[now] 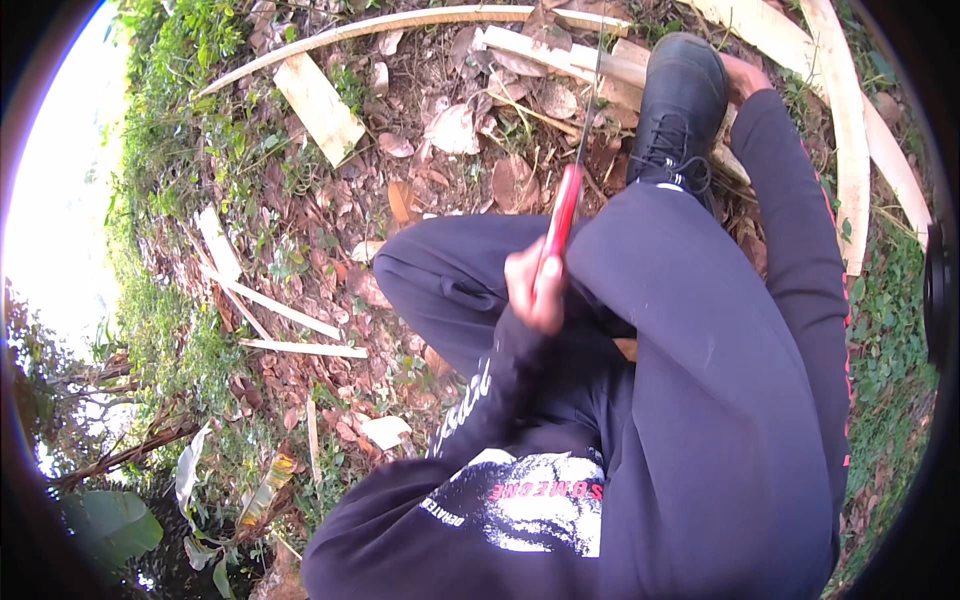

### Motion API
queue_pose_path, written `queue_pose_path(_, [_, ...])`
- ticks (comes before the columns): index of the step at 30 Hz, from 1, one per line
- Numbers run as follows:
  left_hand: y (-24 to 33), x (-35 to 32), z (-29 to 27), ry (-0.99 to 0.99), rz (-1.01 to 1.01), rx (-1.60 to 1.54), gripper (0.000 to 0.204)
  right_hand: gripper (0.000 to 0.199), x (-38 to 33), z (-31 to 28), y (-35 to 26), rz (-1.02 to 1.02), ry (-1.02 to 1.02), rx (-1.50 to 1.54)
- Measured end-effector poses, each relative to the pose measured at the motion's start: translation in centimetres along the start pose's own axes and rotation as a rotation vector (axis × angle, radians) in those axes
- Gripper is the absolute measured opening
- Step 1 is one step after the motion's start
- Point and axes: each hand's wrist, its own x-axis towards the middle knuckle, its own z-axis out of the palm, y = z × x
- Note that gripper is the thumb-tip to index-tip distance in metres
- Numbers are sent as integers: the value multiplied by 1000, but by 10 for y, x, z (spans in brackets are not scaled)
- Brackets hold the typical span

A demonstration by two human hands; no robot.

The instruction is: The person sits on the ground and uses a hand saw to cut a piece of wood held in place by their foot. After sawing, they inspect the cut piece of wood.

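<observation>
Head view: left hand closed around red saw handle, thin blade running to wood strip; black boot pins it, evidently for steadiness; right hand beside boot, grip indeterminate.

No sign or screen is observed. One possible package is recorded: a long, crumpled pale item with a yellow-orange patch lies among leaves and grass, well apart from the grip of the left hand on the red handle, below it and to its left; whether it is a wrapper or a bottle cannot be told. A white-and-black printed patch with a red line sits on the dark sweatshirt, directly below the grip.
</observation>
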Motion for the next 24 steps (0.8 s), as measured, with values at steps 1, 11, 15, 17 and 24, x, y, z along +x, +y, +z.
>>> queue_pose_path(1, [-2, 27, 13, 85, 136, 77, 31, 41, 0, 3, 3, -3, 2, -10])
queue_pose_path(11, [31, 1, -5, -68, -206, -102, 31, 47, -1, 1, 9, -40, 51, 10])
queue_pose_path(15, [3, 39, 17, 2, -173, -54, 28, 49, 1, 7, 3, -62, 59, 4])
queue_pose_path(17, [-6, 73, 32, -6, -62, 12, 28, 50, -1, 11, -5, -68, 56, 4])
queue_pose_path(24, [64, -32, -10, -85, -295, -21, 28, 51, -3, -2, 2, -61, 113, 45])
